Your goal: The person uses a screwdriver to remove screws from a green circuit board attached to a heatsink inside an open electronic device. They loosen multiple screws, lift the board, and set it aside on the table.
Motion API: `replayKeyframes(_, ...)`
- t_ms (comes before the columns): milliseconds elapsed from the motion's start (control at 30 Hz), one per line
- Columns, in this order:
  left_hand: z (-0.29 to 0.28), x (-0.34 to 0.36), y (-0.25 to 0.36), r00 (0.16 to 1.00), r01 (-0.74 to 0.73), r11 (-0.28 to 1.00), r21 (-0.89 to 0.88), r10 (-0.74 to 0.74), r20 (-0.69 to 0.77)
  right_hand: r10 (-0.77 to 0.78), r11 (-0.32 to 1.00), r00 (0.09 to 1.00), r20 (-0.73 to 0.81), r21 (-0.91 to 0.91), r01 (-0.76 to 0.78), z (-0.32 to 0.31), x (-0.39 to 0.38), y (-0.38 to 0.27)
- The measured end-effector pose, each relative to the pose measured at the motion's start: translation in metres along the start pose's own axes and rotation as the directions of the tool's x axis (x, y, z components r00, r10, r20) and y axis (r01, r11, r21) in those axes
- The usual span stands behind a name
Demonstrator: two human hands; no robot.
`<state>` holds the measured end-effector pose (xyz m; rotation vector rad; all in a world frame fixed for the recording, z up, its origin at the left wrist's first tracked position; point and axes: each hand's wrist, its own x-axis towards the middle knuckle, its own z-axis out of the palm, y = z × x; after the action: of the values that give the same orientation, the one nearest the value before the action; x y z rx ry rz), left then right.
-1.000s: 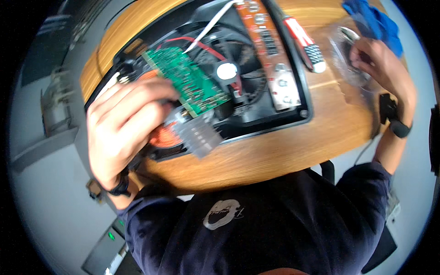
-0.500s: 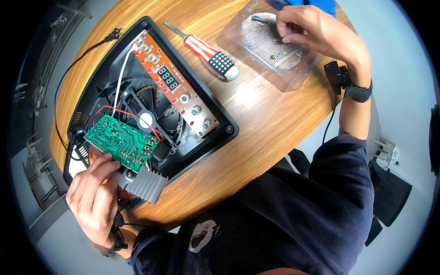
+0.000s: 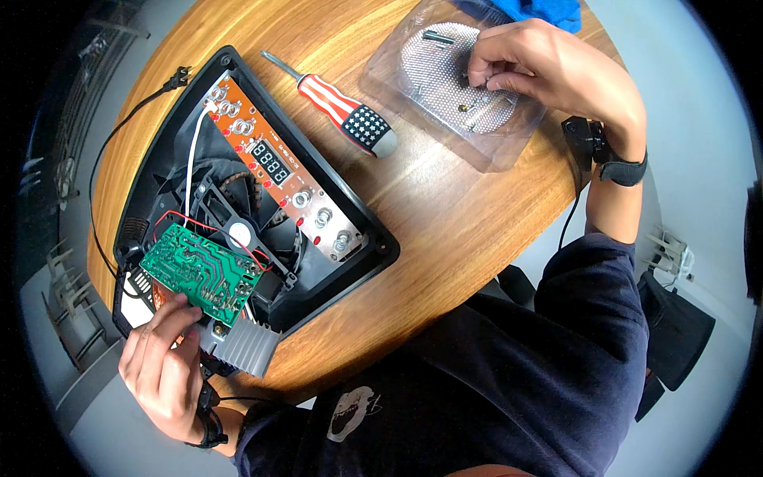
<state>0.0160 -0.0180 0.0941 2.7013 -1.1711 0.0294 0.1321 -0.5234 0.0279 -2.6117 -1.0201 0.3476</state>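
At the lower left, my left hand (image 3: pixel 163 370) grips the lower edge of a green circuit board (image 3: pixel 203 270), its fingers closed. A grey finned heat sink (image 3: pixel 249 347) is attached beneath the board's near end. The board is tilted over an open black casing (image 3: pixel 342 278), which holds a fan (image 3: pixel 238 233) and an orange-brown control board (image 3: pixel 280 171) with a digit display and springs. At the upper right, my right hand (image 3: pixel 528 67) is pinched over a clear plastic tray (image 3: pixel 493 159) holding small screws (image 3: pixel 463 108). What sits between its fingertips is too small to tell.
A screwdriver (image 3: pixel 346 115) with a striped, starred handle lies between casing and tray. A power cord (image 3: pixel 127 123) with a plug runs along the casing's left. Blue cloth (image 3: pixel 548 12) lies behind the tray. The round wooden table (image 3: pixel 445 230) curves away near my body.
My right hand's fingertips have dipped lower over the tray. The casing, screwdriver and tray sit slightly farther left in the picture. My left hand keeps its grip on the circuit board.
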Motion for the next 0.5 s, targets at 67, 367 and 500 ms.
replayKeyframes(67, -0.001, 0.000, 0.001, 1.000, 0.012, 1.000, -0.005, -0.012, 0.010, -0.018, 1.000, 1.000, -0.023, -0.017, 0.018, 0.003, -0.001, 0.005)
replayKeyframes(367, -0.001, 0.001, 0.002, 1.000, 0.029, 0.999, -0.016, -0.029, 0.005, 0.068, 0.998, 0.997, 0.037, -0.014, -0.068, 0.008, 0.006, 0.003)
replayKeyframes(500, -0.003, 0.001, 0.002, 1.000, 0.029, 0.999, -0.015, -0.029, 0.011, 0.033, 0.999, 0.999, 0.018, 0.001, -0.033, 0.011, 0.006, 0.001)
